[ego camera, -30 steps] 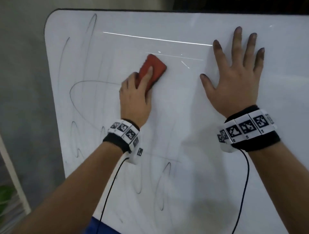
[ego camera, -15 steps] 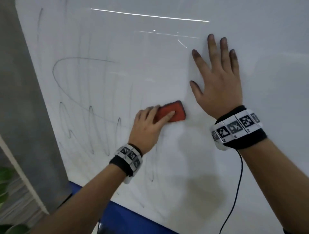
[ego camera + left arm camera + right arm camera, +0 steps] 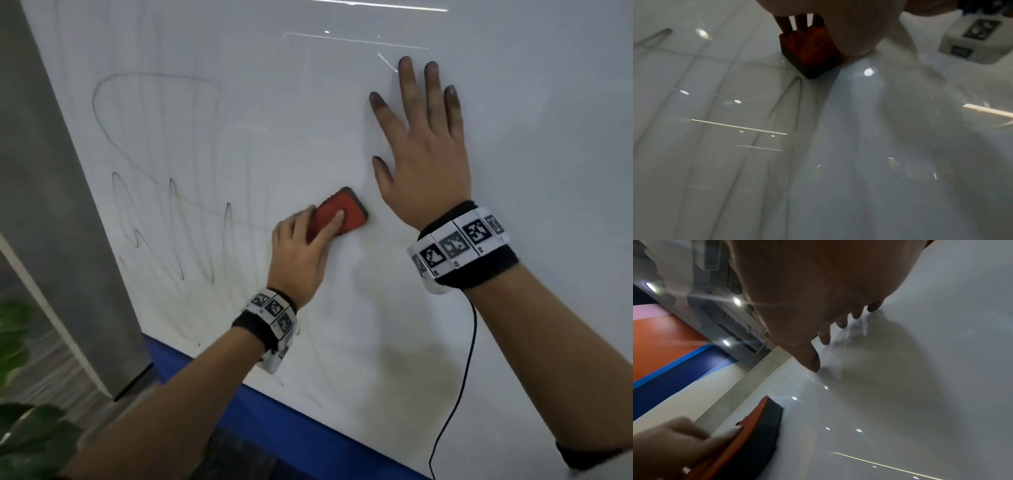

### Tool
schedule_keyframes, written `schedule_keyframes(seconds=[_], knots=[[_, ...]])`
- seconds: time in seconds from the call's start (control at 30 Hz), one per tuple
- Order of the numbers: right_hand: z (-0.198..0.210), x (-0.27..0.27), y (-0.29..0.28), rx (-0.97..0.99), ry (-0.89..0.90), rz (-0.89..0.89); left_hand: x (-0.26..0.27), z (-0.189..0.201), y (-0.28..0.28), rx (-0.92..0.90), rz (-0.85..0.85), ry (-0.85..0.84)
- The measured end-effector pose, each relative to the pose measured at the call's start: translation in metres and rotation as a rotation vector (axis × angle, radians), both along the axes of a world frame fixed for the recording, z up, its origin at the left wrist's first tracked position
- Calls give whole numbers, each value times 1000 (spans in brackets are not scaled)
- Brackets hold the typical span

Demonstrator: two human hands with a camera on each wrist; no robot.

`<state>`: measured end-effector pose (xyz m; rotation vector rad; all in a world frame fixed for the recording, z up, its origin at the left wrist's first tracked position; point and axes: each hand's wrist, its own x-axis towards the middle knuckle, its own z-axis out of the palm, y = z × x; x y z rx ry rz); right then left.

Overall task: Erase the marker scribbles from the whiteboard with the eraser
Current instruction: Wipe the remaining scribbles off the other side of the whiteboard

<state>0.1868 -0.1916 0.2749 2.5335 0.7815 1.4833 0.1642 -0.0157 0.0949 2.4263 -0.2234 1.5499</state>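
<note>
The red rectangular eraser with a dark felt underside [image 3: 339, 214] is held flat against the glossy white whiteboard [image 3: 342, 120], low on the board, just left of and below the right hand. It is gripped by the left hand [image 3: 298, 255]: the fingers [image 3: 334, 224] are laid over its red back and curled around its sides, the thumb side hidden. In the left wrist view the eraser [image 3: 812, 53] is seen with its dark pad edge on the surface.

The right hand [image 3: 424, 164] is pressed flat on the whiteboard, fingers [image 3: 409, 85] straight and spread, nothing held; the fingertips appear darkened.

Thin grey marker scribbles [image 3: 171, 212], loops and tall strokes, are seen to the left of the eraser. The area to its right is seen as plain white.

Marker-patterned wristbands are worn on the left wrist [image 3: 274, 310] and the right wrist [image 3: 459, 245]; a black cable [image 3: 460, 383] hangs from the right band.
</note>
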Motion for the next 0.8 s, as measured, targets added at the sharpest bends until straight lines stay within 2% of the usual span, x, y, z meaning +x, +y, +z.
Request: schedule_keyframes(seconds=[0.1,0.17,0.27,0.37,0.43,0.5,0.57,0.6,0.7,0.73,0.8], knots=[[-5,0,-5,-5,-8,21,1,10,11,45,-18,-7],[-7,0,-4,10,-13,29,6,35,33,-68,23,-34],[-12,-1,-2,30,-20,25,15,71,59,-340,99,-61],[-19,-2,2,60,-23,25,21,64,45,-374,154,-100],[-27,-4,6,81,-8,10,15,22,18,-287,136,-107],[-41,-8,11,96,23,-10,3,-32,-4,-178,104,-26],[-60,-14,14,91,56,-24,-7,-69,-3,-52,94,52],[-68,-16,15,86,66,-31,-9,-75,7,52,85,52],[-76,-16,18,111,46,-30,1,-48,64,397,33,-2],[-72,-15,21,132,20,-14,6,-27,86,439,32,-27],[-56,-11,31,179,-35,9,16,21,123,411,50,-77]])
